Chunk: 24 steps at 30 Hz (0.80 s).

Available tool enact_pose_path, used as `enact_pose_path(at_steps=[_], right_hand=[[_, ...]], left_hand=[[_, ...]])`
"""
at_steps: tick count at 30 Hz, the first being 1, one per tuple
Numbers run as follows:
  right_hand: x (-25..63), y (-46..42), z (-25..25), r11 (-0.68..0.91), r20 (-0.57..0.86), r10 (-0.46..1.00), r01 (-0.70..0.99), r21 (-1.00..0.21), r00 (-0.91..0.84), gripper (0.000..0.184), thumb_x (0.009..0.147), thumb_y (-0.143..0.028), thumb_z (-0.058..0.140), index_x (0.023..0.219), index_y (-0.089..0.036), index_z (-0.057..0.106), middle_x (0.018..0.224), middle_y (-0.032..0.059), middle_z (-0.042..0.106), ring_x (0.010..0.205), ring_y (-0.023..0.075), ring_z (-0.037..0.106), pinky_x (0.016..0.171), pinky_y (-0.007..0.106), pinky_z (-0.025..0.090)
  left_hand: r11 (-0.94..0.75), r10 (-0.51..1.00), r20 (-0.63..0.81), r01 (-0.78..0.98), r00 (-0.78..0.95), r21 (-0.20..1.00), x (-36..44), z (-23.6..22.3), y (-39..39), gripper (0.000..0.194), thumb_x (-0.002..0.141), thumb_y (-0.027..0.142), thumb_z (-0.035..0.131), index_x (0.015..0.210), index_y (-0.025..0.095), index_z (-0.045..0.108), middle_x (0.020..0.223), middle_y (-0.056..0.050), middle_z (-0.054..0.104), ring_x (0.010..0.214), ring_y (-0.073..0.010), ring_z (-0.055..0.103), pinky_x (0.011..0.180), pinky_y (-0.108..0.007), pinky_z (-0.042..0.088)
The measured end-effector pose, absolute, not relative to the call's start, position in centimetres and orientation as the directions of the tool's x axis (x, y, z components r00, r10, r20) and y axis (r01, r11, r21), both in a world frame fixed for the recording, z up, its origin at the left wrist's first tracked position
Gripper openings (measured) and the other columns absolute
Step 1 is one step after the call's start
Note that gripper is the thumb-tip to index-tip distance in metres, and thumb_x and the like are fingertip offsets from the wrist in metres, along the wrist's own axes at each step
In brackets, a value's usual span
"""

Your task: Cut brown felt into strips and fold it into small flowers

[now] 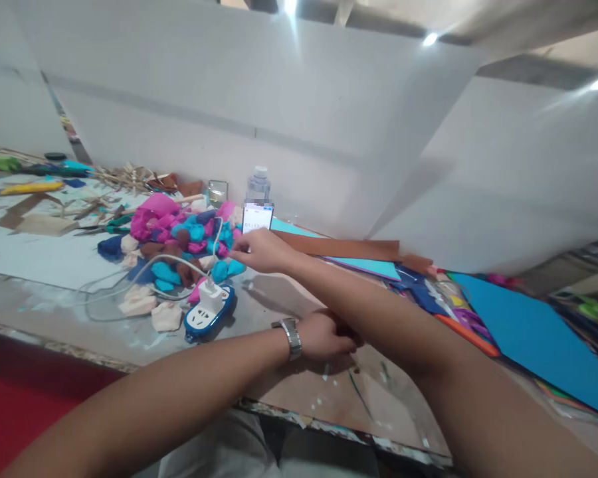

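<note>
— What lies nearest?
— The worn front edge of the table [323, 425], and just past it the left hand [323, 336], a metal-banded watch [294, 338] on its wrist.
— Is it holding anything?
— I can't tell; its fingers run under the right forearm, into shadow.
— And to its left?
— A blue-rimmed power strip [200, 323], with a white plug [210, 297] in it and a pale cable [177, 257] looping over the table.
— Where's the right hand [268, 251]?
— Farther out. The arms cross, right above left, and the hands are well apart. Its fingers bend in front of the phone's lower part; whether they touch or grip anything, I can't see.
— What's beside it?
— A heap of crumpled bundles [167, 222], pink, blue, brown and cream.
— And the phone [258, 218]?
— Upright, screen lit, just in front of a clear bottle [259, 182]. Behind them rises a white panel [279, 86].
</note>
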State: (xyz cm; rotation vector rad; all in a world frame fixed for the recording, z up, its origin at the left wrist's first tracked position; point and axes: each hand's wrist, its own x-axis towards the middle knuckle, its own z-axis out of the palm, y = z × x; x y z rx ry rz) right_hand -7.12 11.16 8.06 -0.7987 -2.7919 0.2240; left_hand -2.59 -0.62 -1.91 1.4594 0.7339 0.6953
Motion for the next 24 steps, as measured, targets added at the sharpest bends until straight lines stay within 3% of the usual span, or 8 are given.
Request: enact_pose_path(at_steps=[3, 6, 8, 10, 13, 19, 24], right_hand=[[-0.9, 11.8, 7.2, 0.842, 0.094, 0.536, 0.521, -0.143, -0.839, 0.024, 0.098, -0.037, 0.065, 0.089, -0.020, 0.080, 0.082, 0.0016, 0.077, 0.073, 0.0147, 0.064, 0.070, 0.027, 0.039], [4.4, 13.5, 5.3, 0.779, 0.092, 0.627, 0.626, -0.037, -0.774, 0.024, 0.099, -0.029, 0.064, 0.088, -0.016, 0.079, 0.088, 0.0085, 0.077, 0.083, 0.0209, 0.068, 0.078, 0.031, 0.045], [6.9, 14.7, 3.9, 0.738, 0.116, 0.668, 0.675, 0.030, -0.735, 0.022, 0.101, -0.027, 0.062, 0.095, -0.013, 0.078, 0.108, 0.0141, 0.076, 0.104, 0.0259, 0.069, 0.092, 0.038, 0.049], [8.4, 15.7, 2.7, 0.730, 0.126, 0.668, 0.679, 0.082, -0.733, 0.019, 0.099, -0.030, 0.067, 0.107, -0.014, 0.074, 0.134, 0.0122, 0.067, 0.128, 0.0278, 0.060, 0.110, 0.049, 0.047], [9.1, 16.6, 1.3, 0.720, 0.143, 0.668, 0.683, 0.128, -0.731, 0.029, 0.100, -0.034, 0.068, 0.123, -0.016, 0.069, 0.148, 0.0120, 0.058, 0.137, 0.0303, 0.054, 0.116, 0.056, 0.043], [8.7, 18.0, 0.5, 0.665, 0.232, 0.705, 0.738, 0.113, -0.670, 0.036, 0.101, -0.036, 0.067, 0.132, -0.017, 0.064, 0.143, 0.0128, 0.060, 0.129, 0.0293, 0.060, 0.110, 0.054, 0.051], [11.0, 19.3, 2.2, 0.590, 0.405, 0.745, 0.807, -0.030, -0.530, 0.035, 0.101, -0.037, 0.067, 0.130, -0.017, 0.065, 0.139, 0.0125, 0.063, 0.125, 0.0282, 0.062, 0.108, 0.053, 0.052]], left_hand=[[-0.074, 0.784, -0.004, 0.101, 0.621, 0.992, -2.2, -1.9, 0.3, 0.013, 0.085, 0.027, 0.074, 0.090, 0.015, 0.076, 0.083, -0.004, 0.074, 0.078, -0.0188, 0.065, 0.073, -0.030, 0.049], [-0.123, 0.786, 0.026, 0.114, 0.618, 0.986, -2.1, -2.0, 0.8, 0.017, 0.084, 0.031, 0.073, 0.090, 0.016, 0.075, 0.084, -0.003, 0.074, 0.078, -0.0173, 0.064, 0.072, -0.027, 0.047], [-0.134, 0.785, 0.042, 0.103, 0.618, 0.986, -2.1, -2.2, 0.8, 0.021, 0.086, 0.036, 0.072, 0.089, 0.015, 0.075, 0.083, -0.004, 0.074, 0.077, -0.0164, 0.063, 0.071, -0.026, 0.047], [-0.125, 0.782, 0.040, 0.093, 0.622, 0.988, -2.1, -2.2, 0.8, 0.026, 0.089, 0.041, 0.069, 0.089, 0.015, 0.074, 0.081, -0.004, 0.073, 0.073, -0.0156, 0.063, 0.067, -0.025, 0.046], [-0.094, 0.777, 0.018, 0.088, 0.629, 0.992, -2.1, -2.1, 0.8, 0.030, 0.090, 0.043, 0.069, 0.090, 0.014, 0.074, 0.075, -0.004, 0.071, 0.067, -0.0148, 0.062, 0.061, -0.024, 0.044], [-0.058, 0.799, 0.006, 0.068, 0.601, 0.996, -2.3, -1.8, 1.1, 0.029, 0.086, 0.044, 0.075, 0.087, 0.015, 0.075, 0.070, -0.002, 0.069, 0.064, -0.0139, 0.060, 0.060, -0.024, 0.043], [-0.007, 0.829, 0.004, 0.003, 0.559, 1.000, -2.2, -1.8, 1.2, 0.030, 0.083, 0.044, 0.079, 0.082, 0.015, 0.072, 0.064, 0.000, 0.066, 0.059, -0.0128, 0.058, 0.058, -0.024, 0.041]])
